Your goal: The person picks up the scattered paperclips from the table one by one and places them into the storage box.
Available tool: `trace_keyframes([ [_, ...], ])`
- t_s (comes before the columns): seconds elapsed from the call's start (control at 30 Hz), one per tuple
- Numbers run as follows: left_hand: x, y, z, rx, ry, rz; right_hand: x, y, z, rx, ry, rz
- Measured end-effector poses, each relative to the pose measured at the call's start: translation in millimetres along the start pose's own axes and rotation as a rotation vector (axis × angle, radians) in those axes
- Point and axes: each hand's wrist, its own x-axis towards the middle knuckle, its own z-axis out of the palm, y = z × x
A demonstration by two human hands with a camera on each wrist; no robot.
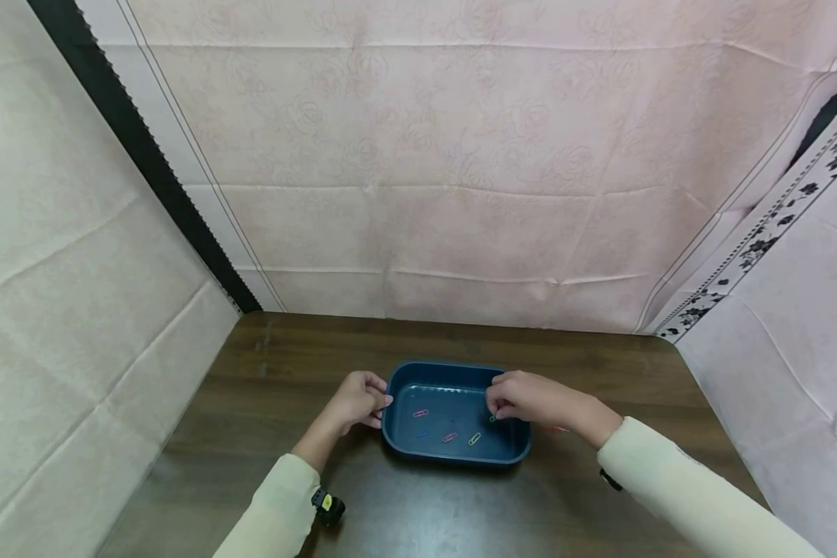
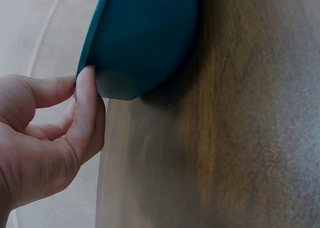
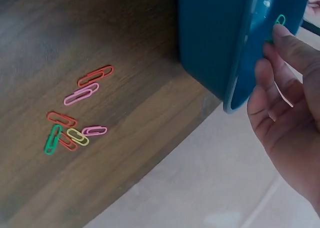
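A blue tray [image 1: 453, 461] sits on the wooden table, with pink, blue and yellow paper clips lying apart on its floor, among them a yellow paper clip [image 1: 474, 439]. My left hand [image 1: 357, 403] pinches the tray's left rim between thumb and fingers, as the left wrist view shows up close. Over the tray's right side, my right hand [image 1: 519, 395] pinches a green paper clip [image 3: 281, 20] between thumb and index finger. In the right wrist view, the other fingers of that hand curl loosely beside the tray's rim.
To the right of the tray several loose paper clips lie on the table [image 1: 265, 434], including a green one [image 3: 52, 139], a yellow one [image 3: 78, 136] and pink and red ones. Pale patterned cloth [image 1: 460, 155] hangs behind the table's far edge and along both sides.
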Motion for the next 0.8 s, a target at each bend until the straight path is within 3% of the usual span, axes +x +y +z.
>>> trace_keyframes([
  [0.23, -1.0, 1.8, -0.9, 0.008, -0.001, 0.005, 12.5, -4, 2, -0.019, -0.123, 0.024],
  [0.8, -0.7, 3.1, 0.1, 0.005, -0.003, -0.009, 35.7, 2, 29, -0.188, -0.309, 0.039],
])
